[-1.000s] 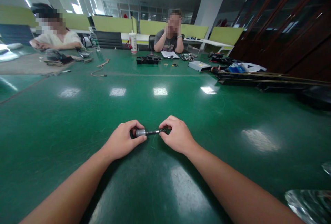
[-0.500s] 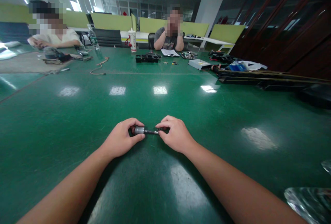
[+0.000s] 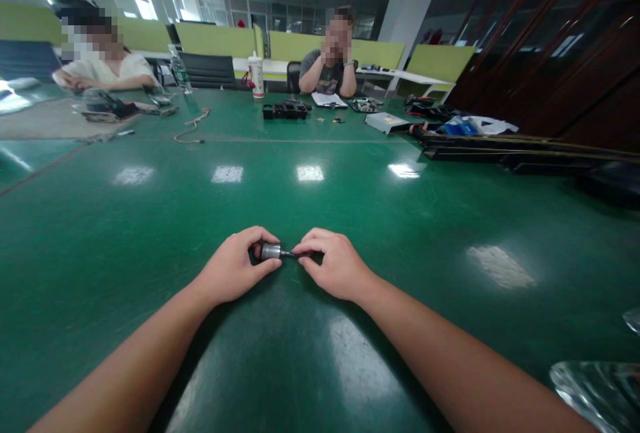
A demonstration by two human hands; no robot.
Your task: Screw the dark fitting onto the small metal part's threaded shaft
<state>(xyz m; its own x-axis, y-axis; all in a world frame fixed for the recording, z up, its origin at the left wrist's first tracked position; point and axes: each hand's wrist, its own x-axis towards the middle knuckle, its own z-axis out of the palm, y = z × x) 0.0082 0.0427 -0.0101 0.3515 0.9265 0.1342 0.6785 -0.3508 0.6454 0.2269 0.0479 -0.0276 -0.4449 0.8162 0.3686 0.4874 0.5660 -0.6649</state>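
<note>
Low over the green table (image 3: 260, 340), my left hand (image 3: 231, 270) grips a silver metal cylinder (image 3: 271, 252) that looks like a small motor, thumb at its near side and fingers at its far side. A thin dark shaft (image 3: 287, 254) points out of its right end. On the shaft's far end, the fingertips of my right hand (image 3: 336, 265) are pinched together. Those fingers hide the shaft's tip and anything else between them. The cylinder lies sideways, and I cannot tell whether it touches the tabletop.
Clear plastic (image 3: 595, 386) lies at the near right. Long black parts (image 3: 480, 150) and a silver box (image 3: 386, 122) lie at the right. Further back are a black component (image 3: 286, 110), a cord (image 3: 190, 130), a white tumbler (image 3: 257, 76) and a bottle (image 3: 179, 70). Two people sit across the table.
My right hand has slid left along the shaft, nearer to the cylinder, so less of the shaft shows. My left hand has barely moved and keeps its grip.
</note>
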